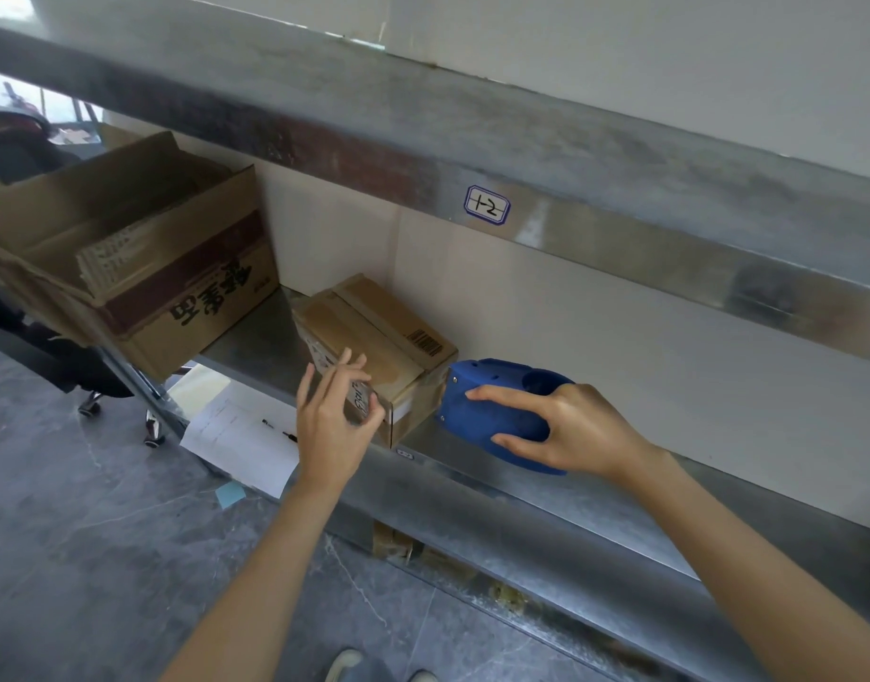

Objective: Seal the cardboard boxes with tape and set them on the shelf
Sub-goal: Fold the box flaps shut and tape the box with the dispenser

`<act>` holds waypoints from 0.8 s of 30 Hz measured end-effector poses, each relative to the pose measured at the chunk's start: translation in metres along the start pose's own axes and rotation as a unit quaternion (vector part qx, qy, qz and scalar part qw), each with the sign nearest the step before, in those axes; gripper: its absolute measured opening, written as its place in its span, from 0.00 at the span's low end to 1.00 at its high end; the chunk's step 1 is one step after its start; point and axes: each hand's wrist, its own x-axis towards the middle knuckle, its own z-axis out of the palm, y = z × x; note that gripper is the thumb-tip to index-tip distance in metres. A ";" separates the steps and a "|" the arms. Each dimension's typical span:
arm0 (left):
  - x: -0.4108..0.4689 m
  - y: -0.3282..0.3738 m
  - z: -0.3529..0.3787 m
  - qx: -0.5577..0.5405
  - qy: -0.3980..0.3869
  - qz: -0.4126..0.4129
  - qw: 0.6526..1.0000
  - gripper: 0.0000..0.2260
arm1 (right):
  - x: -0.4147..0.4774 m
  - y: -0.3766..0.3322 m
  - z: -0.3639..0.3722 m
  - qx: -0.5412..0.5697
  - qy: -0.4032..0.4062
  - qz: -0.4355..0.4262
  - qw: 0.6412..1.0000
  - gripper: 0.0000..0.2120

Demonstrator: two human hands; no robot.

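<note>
A: Obs. 1, hands. Left first?

B: Left hand point(332, 420): fingers spread and loosely curved, holding nothing. It sits at the near left corner of the small cardboard box point(374, 337). I cannot tell whether the fingertips touch the box.

A: Right?

B: Right hand point(570, 430) grips a blue tape dispenser point(492, 411). The index finger lies straight along its top and the thumb is tucked under its body. The dispenser's nose is against the right end of the small box.

A: Counts.

B: Two hands. One tape dispenser. Two cardboard boxes on this level: the small one, flaps closed, with a barcode on top, and one large cardboard box point(128, 253), open-topped with printed matter inside.

A: Position of the small box relative to the hands?

B: Between them. It rests at the front edge of the metal shelf point(521, 489), with the left hand on its near left side and the right hand with the dispenser on its right. The large box stands farther left on the same shelf and overhangs the front edge.

A: Other items?

B: Nearest are the toes of two shoes point(344, 664) on the grey floor point(79, 558). Sheets of paper point(241, 435) with a pen point(280, 430) lie on the floor below the shelf. Farthest, a handwritten label point(487, 205) is on the rail of the shelf above.
</note>
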 end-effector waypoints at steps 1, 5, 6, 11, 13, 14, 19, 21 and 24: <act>0.002 0.001 0.000 0.014 0.000 -0.008 1.000 0.10 | 0.000 0.000 0.000 0.000 -0.001 0.001 1.000 0.26; 0.006 0.002 0.003 0.055 0.028 -0.007 0.998 0.12 | 0.000 0.000 0.002 0.008 -0.001 -0.001 1.000 0.25; 0.007 0.002 0.005 0.058 0.035 -0.009 0.998 0.12 | -0.001 0.000 0.002 0.010 -0.001 0.001 1.000 0.24; 0.004 0.003 0.012 0.044 0.061 -0.028 0.997 0.14 | 0.000 0.002 0.006 0.005 -0.008 0.011 1.000 0.25; 0.004 0.001 0.013 0.038 0.058 -0.028 0.997 0.15 | -0.001 0.003 0.008 0.003 -0.006 0.015 1.000 0.25; 0.004 0.001 0.013 0.036 0.054 -0.029 0.997 0.16 | -0.001 0.003 0.008 0.005 -0.006 0.015 1.000 0.25; 0.001 0.002 0.007 0.059 0.017 -0.018 0.998 0.18 | -0.001 0.002 0.011 0.015 -0.006 0.016 1.000 0.24; 0.003 0.002 0.005 0.071 0.009 -0.012 0.997 0.18 | -0.001 0.002 0.011 0.017 -0.008 0.017 1.000 0.24; 0.006 0.001 0.006 0.068 0.023 -0.008 0.997 0.15 | -0.001 0.003 0.010 0.017 -0.014 0.019 1.000 0.24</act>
